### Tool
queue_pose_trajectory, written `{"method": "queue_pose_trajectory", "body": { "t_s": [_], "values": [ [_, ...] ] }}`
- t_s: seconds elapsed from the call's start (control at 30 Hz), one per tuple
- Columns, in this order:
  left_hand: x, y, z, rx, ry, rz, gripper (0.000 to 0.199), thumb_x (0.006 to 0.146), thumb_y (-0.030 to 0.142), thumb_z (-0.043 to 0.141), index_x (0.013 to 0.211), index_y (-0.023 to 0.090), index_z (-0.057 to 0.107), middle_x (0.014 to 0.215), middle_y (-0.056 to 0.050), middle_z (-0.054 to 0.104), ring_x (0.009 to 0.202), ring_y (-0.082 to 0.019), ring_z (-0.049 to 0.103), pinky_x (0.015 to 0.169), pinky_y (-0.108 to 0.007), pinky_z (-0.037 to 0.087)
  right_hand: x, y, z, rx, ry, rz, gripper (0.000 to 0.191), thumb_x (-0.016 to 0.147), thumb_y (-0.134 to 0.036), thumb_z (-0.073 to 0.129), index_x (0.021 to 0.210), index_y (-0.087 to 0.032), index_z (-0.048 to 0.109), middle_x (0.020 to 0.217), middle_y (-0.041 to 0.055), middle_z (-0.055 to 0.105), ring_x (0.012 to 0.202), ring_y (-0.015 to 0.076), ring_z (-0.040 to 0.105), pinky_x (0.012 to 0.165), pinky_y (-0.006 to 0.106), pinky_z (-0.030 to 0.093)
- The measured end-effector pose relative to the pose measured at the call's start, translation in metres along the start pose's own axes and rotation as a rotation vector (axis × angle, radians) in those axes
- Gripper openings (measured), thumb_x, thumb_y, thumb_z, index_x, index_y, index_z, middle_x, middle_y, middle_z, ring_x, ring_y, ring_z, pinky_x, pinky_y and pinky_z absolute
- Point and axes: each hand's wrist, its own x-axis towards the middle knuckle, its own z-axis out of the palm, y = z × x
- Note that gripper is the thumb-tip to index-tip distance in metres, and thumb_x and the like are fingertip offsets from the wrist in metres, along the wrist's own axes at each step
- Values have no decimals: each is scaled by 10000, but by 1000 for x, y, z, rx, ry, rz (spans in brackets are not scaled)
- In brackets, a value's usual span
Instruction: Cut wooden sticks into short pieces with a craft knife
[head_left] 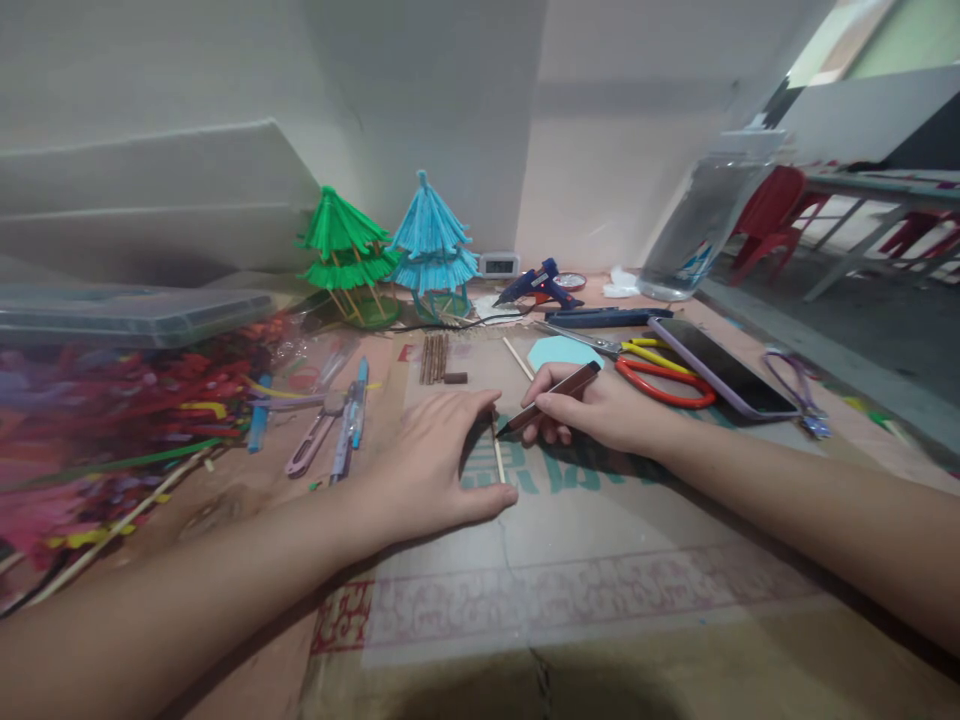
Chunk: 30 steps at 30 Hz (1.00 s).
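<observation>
A short, pale wooden stick [500, 462] lies on the board in front of me. My left hand [431, 455] spans it, with the index fingertip at the far end and the thumb at the near end. In my right hand [566, 405] is a brown marker [568, 388], its uncapped tip against the stick. Part of the stick seems darkened near its far end. Just beyond my left hand lie several brown-coloured sticks [433, 360] in a row and a brown marker cap [455, 378]. Another pale stick [517, 357] rests beside a light-blue octagonal piece [564, 351].
Green [346, 225] and blue [431, 235] paper-roofed models stand at the back. A glue gun [541, 285], red-handled scissors [664, 383] and a phone [720, 368] lie to the right. Colourful scraps [150, 430], a pink cutter [313, 440] and pens [352, 415] are at left.
</observation>
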Motion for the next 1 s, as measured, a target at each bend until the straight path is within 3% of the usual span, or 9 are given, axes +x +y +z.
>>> {"method": "queue_pose_trajectory", "body": {
  "t_s": [0.13,0.33,0.53,0.77,1.0],
  "values": [
    [0,-1,0,1,1,-3,822,764,517,764,1441,197,425,1410,-170,561,1315,-376,527,1093,-587,438,1,-1,1,10,53,3,196,926,-369,633,888,-193,555,762,46,753,555,101,598,488,220,490],
    [1,-1,0,1,-6,4,825,769,527,752,1446,190,423,1394,-176,569,1302,-377,534,1084,-599,439,0,1,-1,-2,-22,-3,217,931,-394,623,908,-185,571,762,66,770,591,115,627,515,224,495],
    [0,0,-1,12,-15,-8,847,766,523,752,1460,170,420,1416,-177,555,1314,-380,528,1093,-595,440,1,1,1,1,44,-3,220,925,-397,629,911,-189,558,783,51,753,570,107,602,487,222,487],
    [0,-2,1,20,6,1,834,766,529,751,1458,202,419,1422,-170,556,1321,-384,524,1093,-605,437,0,2,-1,-10,-35,-6,214,944,-396,609,927,-187,569,770,60,769,602,118,633,519,226,490],
    [0,0,-1,14,-21,-8,835,773,535,742,1460,189,415,1424,-179,549,1319,-386,520,1091,-606,435,1,2,0,-5,25,5,219,932,-397,624,922,-187,560,786,57,764,579,111,611,504,228,489]
  ]
}}
